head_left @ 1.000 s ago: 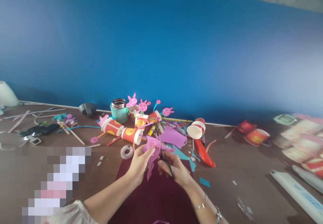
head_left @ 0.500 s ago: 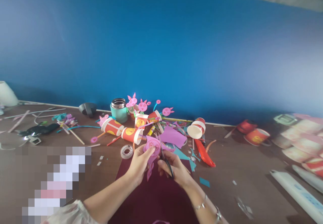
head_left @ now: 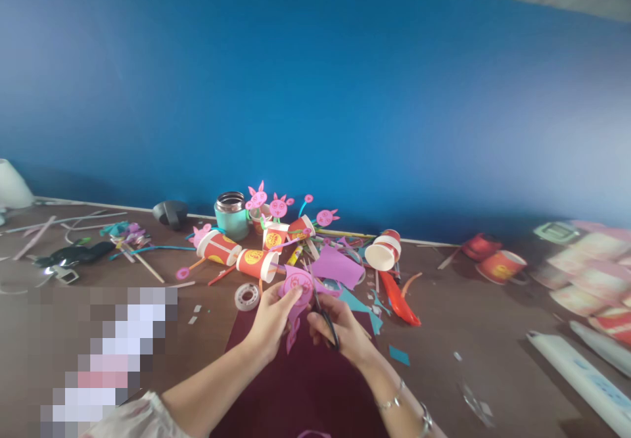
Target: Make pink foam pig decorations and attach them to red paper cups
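Observation:
Pinched in my left hand [head_left: 270,323] is a piece of pink paper [head_left: 297,300] with a face drawn on it; a curled, partly cut strip of it hangs below. My right hand [head_left: 340,326] is closed around the black handles of a pair of scissors [head_left: 329,327], whose blades point up and away along the paper's right edge. Both hands are above a dark maroon mat [head_left: 300,385]. Just beyond them lie a purple paper sheet [head_left: 338,267], blue paper scraps [head_left: 362,308] and a red paper cup [head_left: 257,264] on its side.
A tape roll [head_left: 247,297] sits left of my hands, with a mint-green flask [head_left: 231,216] behind it. Pink paper pig faces [head_left: 279,206] stand on sticks in cups. To the right lie a red balloon [head_left: 401,301], stacked white cups [head_left: 383,254] and a white power strip [head_left: 574,375].
Very little differs. Both hands, the pink paper and the scissors hold almost the same position, and the whole view has shifted very slightly.

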`<move>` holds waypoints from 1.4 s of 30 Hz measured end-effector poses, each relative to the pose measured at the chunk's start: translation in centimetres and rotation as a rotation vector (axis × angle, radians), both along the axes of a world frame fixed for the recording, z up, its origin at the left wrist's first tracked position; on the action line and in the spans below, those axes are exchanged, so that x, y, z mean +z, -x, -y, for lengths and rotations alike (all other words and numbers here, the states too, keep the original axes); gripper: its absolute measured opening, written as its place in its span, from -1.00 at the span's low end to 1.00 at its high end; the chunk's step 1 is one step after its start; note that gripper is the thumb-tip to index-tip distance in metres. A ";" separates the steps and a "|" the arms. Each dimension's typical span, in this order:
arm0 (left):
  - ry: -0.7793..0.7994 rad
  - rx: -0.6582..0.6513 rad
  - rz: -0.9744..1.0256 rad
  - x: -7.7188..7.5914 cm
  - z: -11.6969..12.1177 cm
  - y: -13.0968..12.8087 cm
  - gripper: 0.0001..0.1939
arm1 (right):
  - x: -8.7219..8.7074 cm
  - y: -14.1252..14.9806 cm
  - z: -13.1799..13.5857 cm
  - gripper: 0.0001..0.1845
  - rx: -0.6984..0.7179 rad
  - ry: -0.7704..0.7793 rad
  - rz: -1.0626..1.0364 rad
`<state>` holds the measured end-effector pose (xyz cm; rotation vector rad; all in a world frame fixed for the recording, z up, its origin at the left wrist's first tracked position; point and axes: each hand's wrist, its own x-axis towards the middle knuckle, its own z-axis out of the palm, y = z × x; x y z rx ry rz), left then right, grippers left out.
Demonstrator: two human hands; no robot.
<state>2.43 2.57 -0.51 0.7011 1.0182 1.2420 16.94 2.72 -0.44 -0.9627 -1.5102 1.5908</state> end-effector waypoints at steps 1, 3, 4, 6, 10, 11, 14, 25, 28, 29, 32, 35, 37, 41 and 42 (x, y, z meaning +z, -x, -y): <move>-0.003 0.001 0.001 0.0 0.0 0.0 -0.63 | 0.0 0.0 0.0 -0.55 0.002 -0.004 -0.002; -0.015 -0.004 0.013 0.0 0.0 0.0 -0.64 | -0.1 0.0 -0.1 -0.55 0.004 -0.013 -0.005; -0.018 -0.009 0.022 0.0 0.0 0.0 -0.65 | -0.1 0.0 -0.1 -0.55 0.002 -0.018 -0.003; -0.011 -0.014 0.031 0.2 0.0 -0.1 -0.66 | -0.2 0.0 -0.1 -0.55 -0.008 -0.029 0.008; -0.002 0.000 0.004 0.4 0.0 -0.1 -0.66 | -0.5 -0.1 -0.1 -0.56 -0.023 -0.037 0.036; -0.009 0.003 -0.001 0.4 -0.1 0.0 -0.66 | -0.5 -0.1 -0.1 -0.57 -0.025 -0.040 0.036; -0.037 0.008 0.002 0.1 -0.2 0.1 -0.66 | -0.8 -0.2 -0.2 -0.59 -0.025 -0.051 0.030; -0.093 -0.004 0.017 -0.5 -0.7 0.5 -0.68 | -0.1 -0.3 0.0 -0.60 -0.043 -0.048 0.048; -0.107 -0.015 0.002 -0.2 -0.8 0.6 -0.69 | 0.3 -0.3 0.1 -0.59 -0.049 -0.031 0.049; -0.110 -0.013 -0.004 0.0 -0.8 0.7 -0.70 | 0.4 -0.3 0.1 -0.59 -0.049 -0.022 0.049; -0.101 0.008 -0.012 0.5 -0.8 0.7 -0.69 | 0.4 -0.4 0.1 -0.59 -0.044 -0.008 0.043; -0.092 0.030 0.001 0.8 -0.8 0.7 -0.67 | 0.3 -0.4 0.0 -0.60 -0.041 -0.006 0.048; -0.103 0.037 0.010 0.8 -0.9 0.7 -0.67 | 0.2 -0.4 0.0 -0.61 -0.046 0.002 0.050; -0.127 0.037 0.048 0.5 -1.0 0.9 -0.69 | 0.1 -0.4 0.0 -0.61 -0.049 0.001 0.041; -0.132 0.036 0.057 0.4 -1.0 0.9 -0.70 | 0.0 -0.5 0.0 -0.61 -0.048 0.004 0.039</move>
